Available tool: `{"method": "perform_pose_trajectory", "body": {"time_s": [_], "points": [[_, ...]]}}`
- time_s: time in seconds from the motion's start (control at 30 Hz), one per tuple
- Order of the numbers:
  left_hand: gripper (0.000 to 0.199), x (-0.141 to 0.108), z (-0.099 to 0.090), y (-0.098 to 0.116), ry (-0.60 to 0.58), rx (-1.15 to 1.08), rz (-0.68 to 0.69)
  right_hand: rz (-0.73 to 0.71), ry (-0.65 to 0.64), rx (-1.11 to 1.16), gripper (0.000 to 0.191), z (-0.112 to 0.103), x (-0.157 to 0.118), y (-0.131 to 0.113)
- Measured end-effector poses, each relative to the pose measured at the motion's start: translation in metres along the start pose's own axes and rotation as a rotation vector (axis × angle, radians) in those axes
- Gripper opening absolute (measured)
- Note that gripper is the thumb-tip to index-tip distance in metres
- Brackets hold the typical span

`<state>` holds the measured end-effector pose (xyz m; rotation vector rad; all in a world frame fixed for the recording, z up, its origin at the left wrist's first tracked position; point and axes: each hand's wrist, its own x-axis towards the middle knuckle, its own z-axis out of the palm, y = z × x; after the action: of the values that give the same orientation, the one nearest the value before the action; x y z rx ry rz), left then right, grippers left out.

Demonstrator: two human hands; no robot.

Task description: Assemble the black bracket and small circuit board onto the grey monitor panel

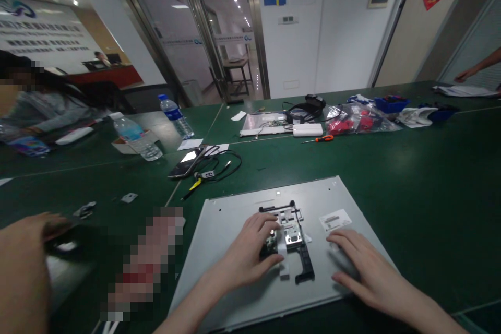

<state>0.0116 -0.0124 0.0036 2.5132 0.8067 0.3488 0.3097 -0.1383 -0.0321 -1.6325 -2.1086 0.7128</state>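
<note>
A flat silver-grey panel [238, 297] lies on the green table under both hands. On it sits a green circuit board with a metal box [293, 237], partly framed by black plastic [306, 266]. My left hand [254, 250] curves over the board's left side, fingers on its upper part and thumb lower down, gripping it. A pale strip [284, 270] runs beside that thumb. My right hand [362, 263] is open over the panel's right side, fingers apart, just below a white label [335, 220]. Nothing shows between its fingers.
Another person's blurred hand [27, 250] reaches in at left, near a small metal part [129, 197]. Behind the panel lie a phone [183, 166], cables [219, 169] and an orange screwdriver [324, 139]. Water bottles [136, 138] stand back left; plastic bags [364, 120] lie back right.
</note>
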Motion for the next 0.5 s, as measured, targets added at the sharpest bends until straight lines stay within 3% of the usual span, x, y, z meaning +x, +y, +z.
{"method": "perform_pose_trajectory", "body": {"time_s": [0.27, 0.37, 0.5], "points": [[0.047, -0.004, -0.016, 0.009, 0.045, 0.054, -0.014, 0.043, -0.015, -0.042, 0.058, 0.02, -0.014, 0.012], [0.041, -0.017, -0.024, 0.008, 0.049, 0.119, -0.065, 0.071, -0.007, -0.088, 0.064, 0.029, -0.017, 0.015], [0.029, -0.049, -0.031, -0.008, 0.107, 0.213, -0.2, 0.087, 0.025, -0.152, 0.068, 0.036, -0.019, 0.014]]}}
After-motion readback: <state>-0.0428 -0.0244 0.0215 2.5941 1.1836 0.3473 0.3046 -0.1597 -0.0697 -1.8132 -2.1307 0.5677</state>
